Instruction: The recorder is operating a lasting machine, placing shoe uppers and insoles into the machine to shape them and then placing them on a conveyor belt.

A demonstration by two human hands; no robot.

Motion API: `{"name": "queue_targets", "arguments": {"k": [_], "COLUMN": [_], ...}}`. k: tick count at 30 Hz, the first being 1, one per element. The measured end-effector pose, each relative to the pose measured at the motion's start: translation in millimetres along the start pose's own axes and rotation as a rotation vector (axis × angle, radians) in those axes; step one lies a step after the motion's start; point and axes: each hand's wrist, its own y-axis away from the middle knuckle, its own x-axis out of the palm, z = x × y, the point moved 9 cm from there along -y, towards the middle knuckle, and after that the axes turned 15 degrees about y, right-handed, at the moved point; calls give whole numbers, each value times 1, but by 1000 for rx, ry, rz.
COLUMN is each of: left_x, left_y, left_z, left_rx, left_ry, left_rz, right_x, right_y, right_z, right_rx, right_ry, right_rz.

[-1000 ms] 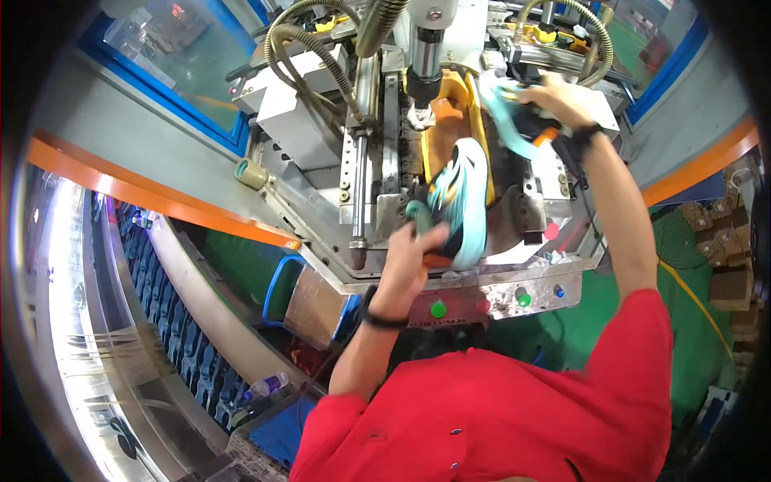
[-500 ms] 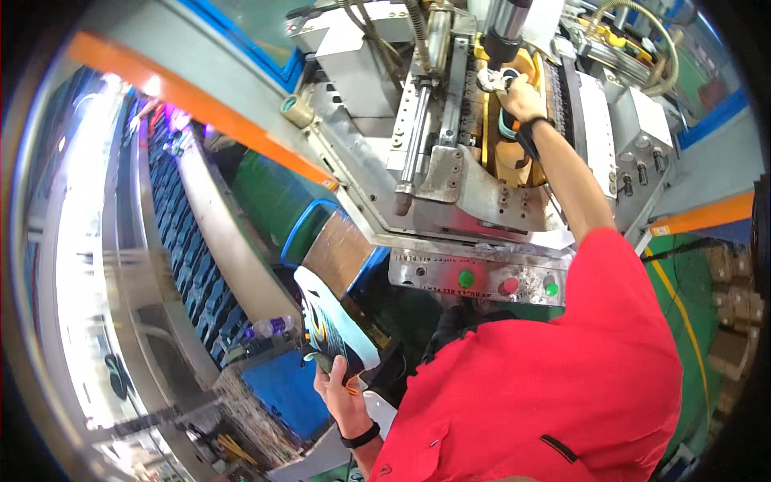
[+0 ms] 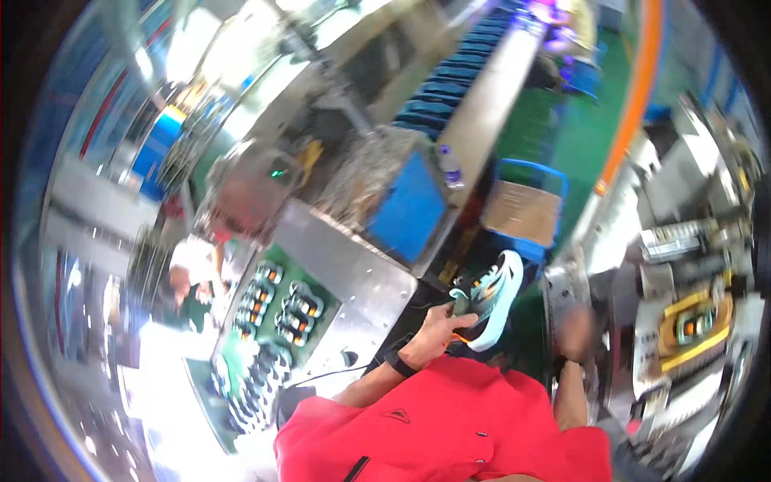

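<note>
Near a metal table, the left hand holds a curved-soled shoe.

The sneaker is in the left grip. Left of it, rows of shoes lie on the surface; beyond it runs the conveyor; right of it stands the machine, a single shoe in its cradle.

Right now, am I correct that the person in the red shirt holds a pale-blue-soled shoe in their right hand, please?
Not quite: the head view shows the person in the red shirt holding the shoe in their left hand, not the right hand.
</note>
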Motion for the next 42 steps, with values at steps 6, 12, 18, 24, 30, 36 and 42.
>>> {"name": "queue_targets", "arguments": {"k": [6, 12, 18, 24, 30, 36, 42], "left_x": [-121, -291, -459, -633, -798, -878, -892], "left_y": [38, 53, 23, 23, 2, -14, -75], "left_z": [-12, -44, -129, -210, -294, -365, -369], "left_rx": [164, 350, 584, 572, 670, 616, 476], "left_ry": [249, 427, 593, 631, 437, -164, -330], "left_rz": [-298, -605, -695, -1071, -1240, -1640, -1542], "right_x": [-1, -87, -202, -222, -182, -95, -38], "right_y": [-10, -106, -179, -209, -269, -307, -391], "right_z": [-4, 135, 436, 725, 961, 1147, 1242], "right_rx": [46, -162, -751, -1144, -1411, -1671, -1565], "right_ry": [13, -56, -278, -165, 94, 297, 619], "right_rz": [21, -120, -334, -354, -405, -570, -667]}}
